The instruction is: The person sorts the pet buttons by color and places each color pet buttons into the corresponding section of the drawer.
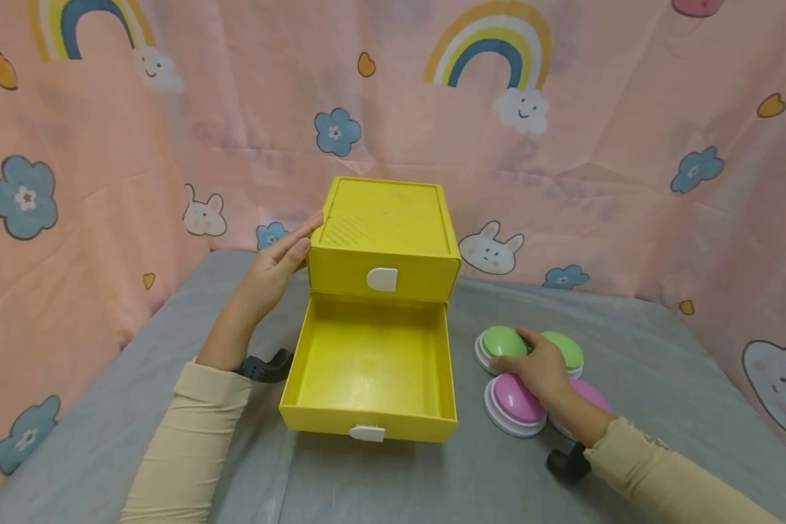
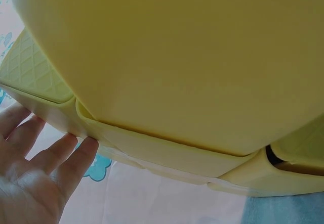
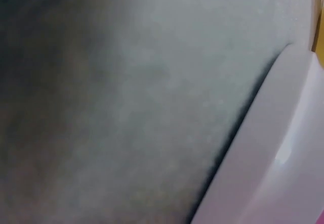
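Note:
A yellow two-drawer box (image 1: 386, 218) stands mid-table, its lower drawer (image 1: 370, 356) pulled out with nothing inside and its upper drawer shut. Against the box's left side rests my left hand (image 1: 271, 273), fingers extended; the left wrist view shows the fingertips (image 2: 88, 145) touching the yellow wall. To the right, my right hand (image 1: 544, 367) grips a green push button (image 1: 503, 342) with a white base, thumb and fingers on either side. Close around that hand are a second green button (image 1: 563, 351) and two pink buttons (image 1: 519, 399) (image 1: 589, 397), partly covered by it.
A grey cloth (image 1: 340, 487) covers the table. Pink patterned fabric (image 1: 268, 109) hangs behind and at both sides. Dark wrist mounts (image 1: 266, 365) sit below each hand. In the right wrist view, one white button base (image 3: 273, 148) fills the right edge.

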The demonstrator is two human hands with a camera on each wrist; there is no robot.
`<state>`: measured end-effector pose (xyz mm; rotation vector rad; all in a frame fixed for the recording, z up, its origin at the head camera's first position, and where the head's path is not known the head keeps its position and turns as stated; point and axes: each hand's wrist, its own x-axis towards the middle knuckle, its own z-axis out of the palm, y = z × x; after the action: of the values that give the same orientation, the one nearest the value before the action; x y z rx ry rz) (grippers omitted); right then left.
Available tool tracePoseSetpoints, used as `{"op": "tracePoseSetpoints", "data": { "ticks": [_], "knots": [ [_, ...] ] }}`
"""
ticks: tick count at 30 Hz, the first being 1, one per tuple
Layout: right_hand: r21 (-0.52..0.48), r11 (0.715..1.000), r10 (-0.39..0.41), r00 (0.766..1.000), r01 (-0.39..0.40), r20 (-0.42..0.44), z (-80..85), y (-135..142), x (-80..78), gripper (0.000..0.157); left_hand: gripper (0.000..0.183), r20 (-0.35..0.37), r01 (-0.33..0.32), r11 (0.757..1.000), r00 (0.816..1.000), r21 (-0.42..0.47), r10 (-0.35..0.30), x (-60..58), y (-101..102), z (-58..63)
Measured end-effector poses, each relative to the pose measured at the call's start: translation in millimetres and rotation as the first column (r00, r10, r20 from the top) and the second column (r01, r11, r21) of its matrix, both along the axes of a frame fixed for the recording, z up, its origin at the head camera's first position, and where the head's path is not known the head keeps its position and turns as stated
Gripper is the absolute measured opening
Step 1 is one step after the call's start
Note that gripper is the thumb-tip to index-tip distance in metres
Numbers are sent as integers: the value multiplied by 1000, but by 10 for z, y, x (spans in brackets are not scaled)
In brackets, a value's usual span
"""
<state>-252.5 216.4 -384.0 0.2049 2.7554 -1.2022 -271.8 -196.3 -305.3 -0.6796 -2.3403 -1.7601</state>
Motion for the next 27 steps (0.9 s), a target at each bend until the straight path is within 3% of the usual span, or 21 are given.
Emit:
{"op": "tracePoseSetpoints", "data": {
  "ticks": [8, 14, 19, 27],
  "knots": [
    [-40, 999, -29, 999, 27, -44, 90, -2, 49, 91, 49, 3, 12, 1000, 1000, 5, -12, -18, 6, -26],
    [-114, 992, -53, 996, 45, -67, 301, -36, 197, 91, 49, -1, 7, 1000, 1000, 13, -7, -20, 14, -30],
    [-173, 985, -13, 996, -3, -88, 501, -72, 365, 94, 49, -17, 15, 1000, 1000, 22, -14, -15, 14, -26],
    [-133, 990, 12, 979, -39, -204, 798, -154, 594, 88, 49, -16, 7, 1000, 1000, 14, -7, -10, 4, -11]
  ]
}}
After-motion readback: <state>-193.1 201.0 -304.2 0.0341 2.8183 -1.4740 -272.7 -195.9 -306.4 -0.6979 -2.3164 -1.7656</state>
